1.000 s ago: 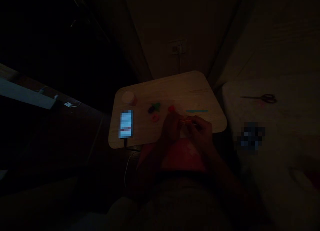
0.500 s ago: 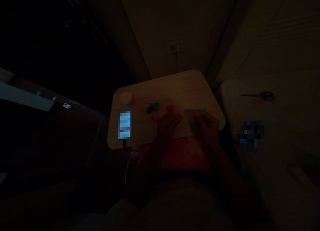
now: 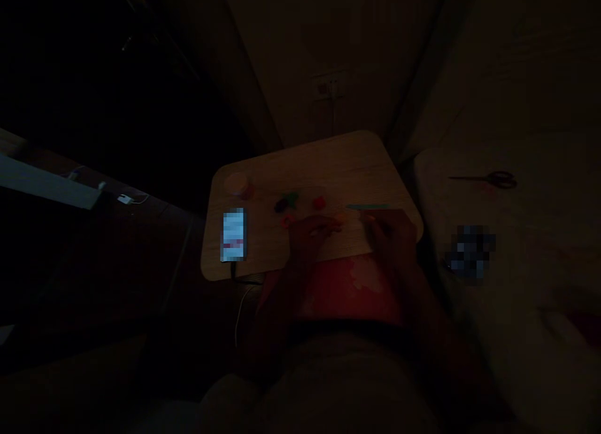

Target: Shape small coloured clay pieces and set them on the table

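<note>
In deep shadow, my left hand (image 3: 310,235) rests low over the wooden table, its fingers curled with the tips close together. A faint orange piece (image 3: 345,217) lies by those fingertips; its kind is unclear. My right hand (image 3: 393,230) is closed, thumb and fingers meeting, and anything in its grip is too dark to name. Just beyond it lies a thin green-blue stick (image 3: 367,206). A red lump (image 3: 319,202) sits past my left hand. Left of that are a green piece (image 3: 292,200), a dark lump (image 3: 280,205) and a red-orange piece (image 3: 287,220), partly hidden by the hand.
The small table (image 3: 328,155) has rounded corners. On its left are a lit phone (image 3: 233,235) with a cable and a round, pale-topped tub (image 3: 236,184). Scissors (image 3: 491,179) lie on a pale surface at right. A wall socket (image 3: 327,86) is behind.
My right hand has shifted slightly right and turned a little. My left hand has moved slightly left, covering more of the red-orange piece. The gap between the hands is wider.
</note>
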Available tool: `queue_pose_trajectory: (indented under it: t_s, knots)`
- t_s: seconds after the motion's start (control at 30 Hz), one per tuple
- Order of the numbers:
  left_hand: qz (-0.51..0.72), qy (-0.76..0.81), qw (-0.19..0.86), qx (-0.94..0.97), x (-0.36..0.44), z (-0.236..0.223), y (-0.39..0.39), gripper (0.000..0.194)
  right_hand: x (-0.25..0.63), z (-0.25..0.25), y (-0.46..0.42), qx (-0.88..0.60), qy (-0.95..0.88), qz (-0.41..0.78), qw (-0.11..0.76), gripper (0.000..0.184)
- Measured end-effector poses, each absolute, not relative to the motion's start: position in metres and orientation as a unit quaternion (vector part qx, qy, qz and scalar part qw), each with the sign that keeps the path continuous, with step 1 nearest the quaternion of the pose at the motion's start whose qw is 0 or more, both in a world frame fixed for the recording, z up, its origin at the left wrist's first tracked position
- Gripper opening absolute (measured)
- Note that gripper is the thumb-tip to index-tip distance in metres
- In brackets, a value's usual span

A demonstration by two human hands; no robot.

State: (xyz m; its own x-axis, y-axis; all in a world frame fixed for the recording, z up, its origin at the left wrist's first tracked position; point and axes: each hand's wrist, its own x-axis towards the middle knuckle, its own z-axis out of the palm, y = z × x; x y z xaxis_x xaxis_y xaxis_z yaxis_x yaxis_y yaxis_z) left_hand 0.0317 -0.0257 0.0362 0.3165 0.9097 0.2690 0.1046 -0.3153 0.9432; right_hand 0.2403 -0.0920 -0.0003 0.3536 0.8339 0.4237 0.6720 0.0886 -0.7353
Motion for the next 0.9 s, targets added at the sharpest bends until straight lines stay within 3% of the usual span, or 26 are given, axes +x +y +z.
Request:
queue_pose_trajectory:
  t_s: [0.43, 0.63, 0.9]
  knots:
    - [0.495, 0.332, 0.443, 0.669, 0.033, 0.028, -0.017, 0.025, 0.242, -0.006, -0.088, -0.654, -0.617, 0.085, 0.428, 0.024]
    - [0.495, 0.392, 0.504, 0.588, 0.031, 0.024, -0.018, 0.019, 0.245, -0.007, -0.087, -0.647, -0.634, 0.08, 0.416, 0.024]
    - [0.481, 0.436, 0.481, 0.59, 0.027, 0.032, -0.02, 0.014, 0.246, -0.012, -0.087, -0.647, -0.631, 0.07, 0.423, 0.02]
